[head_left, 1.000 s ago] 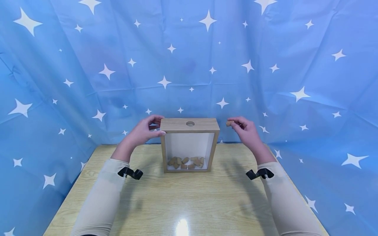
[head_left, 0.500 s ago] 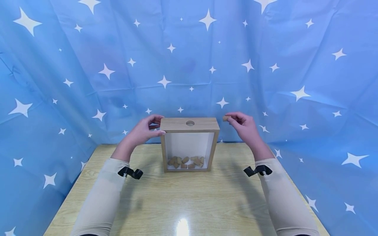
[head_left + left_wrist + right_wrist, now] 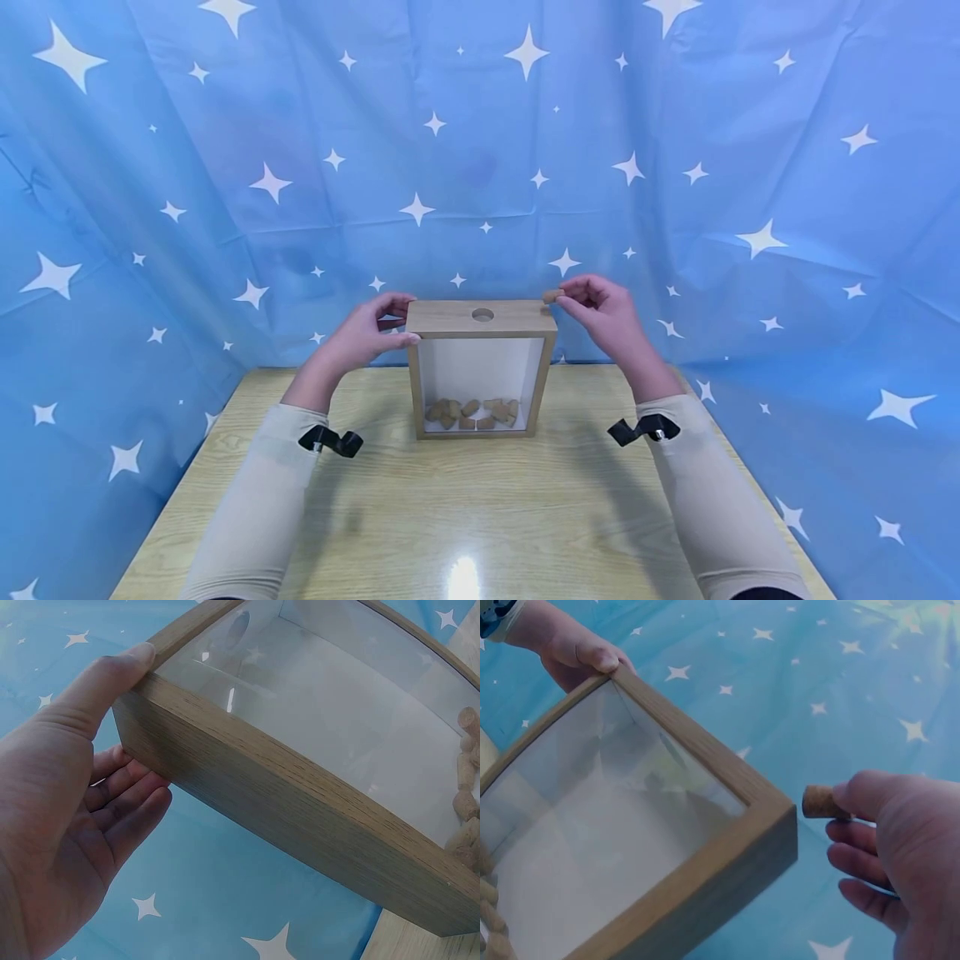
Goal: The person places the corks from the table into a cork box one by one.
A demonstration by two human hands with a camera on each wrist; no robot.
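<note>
A wooden shadow box (image 3: 412,392) with a clear front stands upright on the table, a round hole (image 3: 483,315) in its top. Several corks (image 3: 470,408) lie at the bottom inside it. My left hand (image 3: 365,335) grips the box's upper left corner, thumb on the front edge and fingers behind, as the left wrist view shows. Between thumb and fingertips my right hand (image 3: 606,312) pinches a single cork (image 3: 822,802), held near the box's upper right corner. In the right wrist view the other fingers of that hand curl loosely below the cork.
The light wood table (image 3: 450,517) extends in front of the box. A blue curtain (image 3: 480,167) with white stars hangs close behind and along both sides. Black camera mounts (image 3: 651,427) sit on both wrists.
My right hand has moved left and slightly up with the cork, from beside the box to its upper right corner. The left hand and box have stayed in place.
</note>
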